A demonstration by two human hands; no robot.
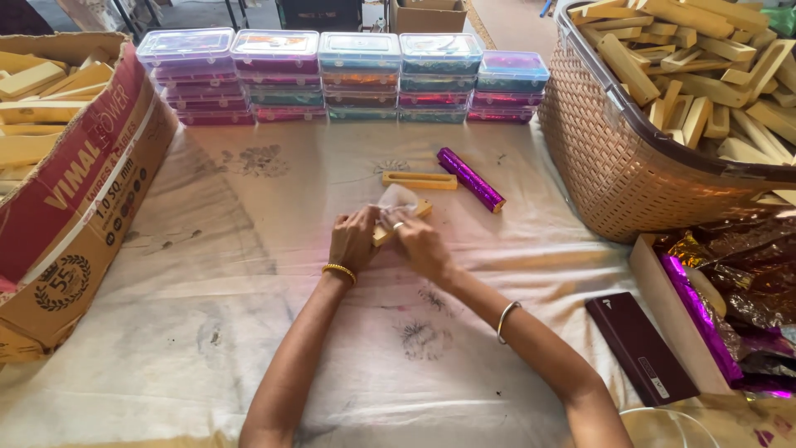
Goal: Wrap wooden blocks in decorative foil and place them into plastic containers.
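L hand (353,241) + R hand (421,246) both clamped on wooden block (404,220) w/ clear wrap, just below purple foil roll (470,178), on worktop (249,332).

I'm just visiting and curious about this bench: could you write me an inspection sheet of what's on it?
Surface: table under a pale, stained cloth.
Job's things: a wooden block with thin clear wrap, held between both hands; a bare wooden piece and a purple foil-wrapped stick lie beyond.
Clutter: dark flat case; tray of foil sheets.
Hands: left hand and right hand both grip the block.
Cables: nothing seen.
Surroundings: woven basket and cardboard box, both full of wooden blocks; stacked clear boxes along the back.
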